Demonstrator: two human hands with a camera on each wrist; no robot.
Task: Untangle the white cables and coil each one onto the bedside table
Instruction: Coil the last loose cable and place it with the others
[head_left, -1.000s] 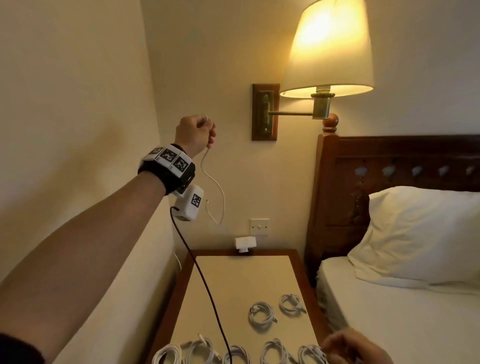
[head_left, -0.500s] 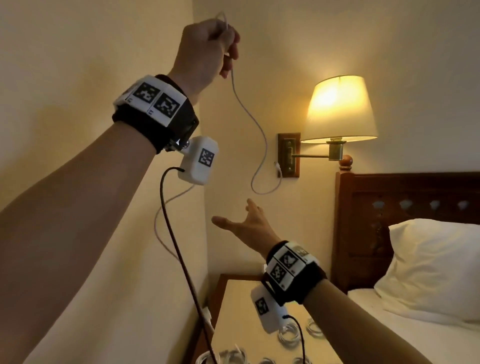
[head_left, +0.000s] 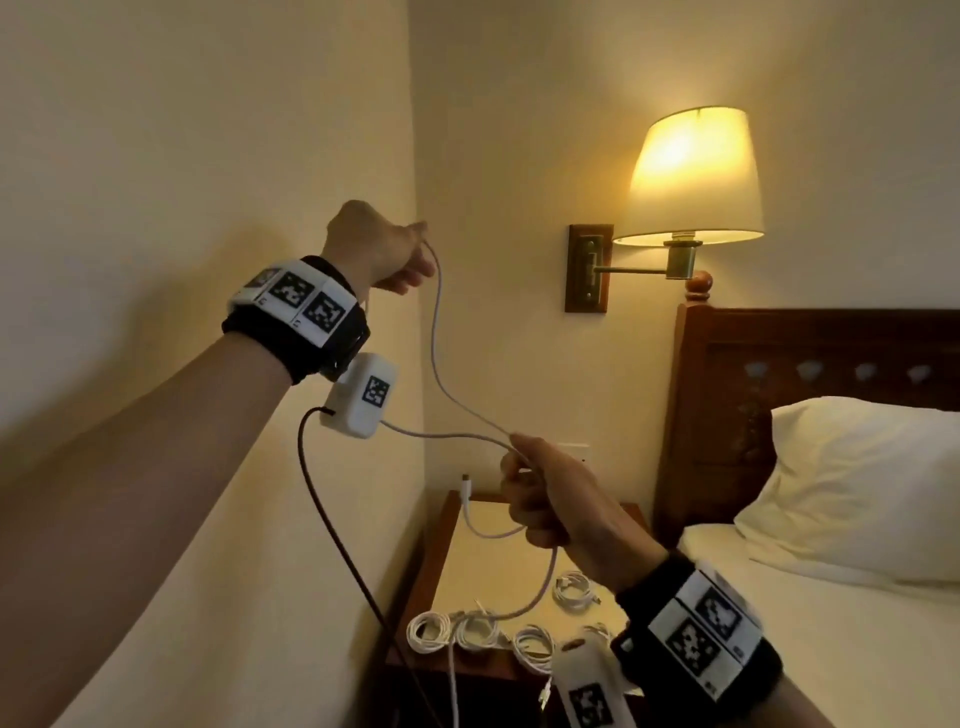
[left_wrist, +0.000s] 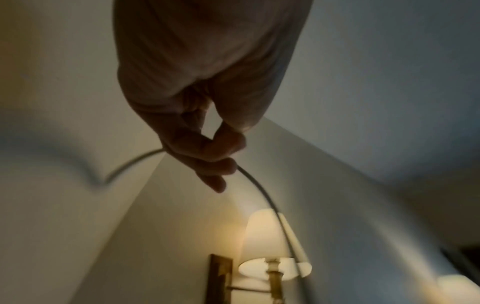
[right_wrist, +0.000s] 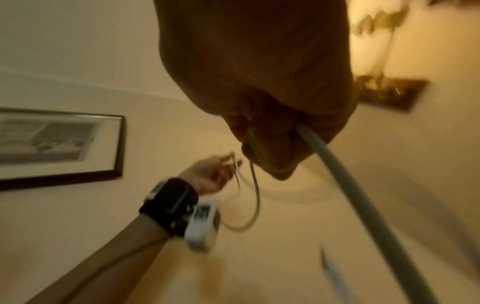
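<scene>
A white cable (head_left: 439, 358) runs in the air between both hands above the bedside table (head_left: 480, 571). My left hand (head_left: 410, 260) is raised near the wall corner and pinches the cable (left_wrist: 259, 189) at the fingertips. Lower and to the right, my right hand (head_left: 535, 493) grips the same cable (right_wrist: 337, 174) in a fist. One plug end (head_left: 466, 486) sticks up beside that fist; a slack length droops from it toward the table. Several coiled white cables (head_left: 472, 629) lie on the table's near part.
A lit wall lamp (head_left: 693, 182) hangs above the table on a wooden plate. The wooden headboard (head_left: 779, 374), pillow (head_left: 857, 483) and bed lie to the right. Walls close the left and back. A framed picture (right_wrist: 59, 144) shows in the right wrist view.
My left hand came down from high overhead to about lamp height. My right hand, open and reaching half a second ago, has closed round the hanging cable.
</scene>
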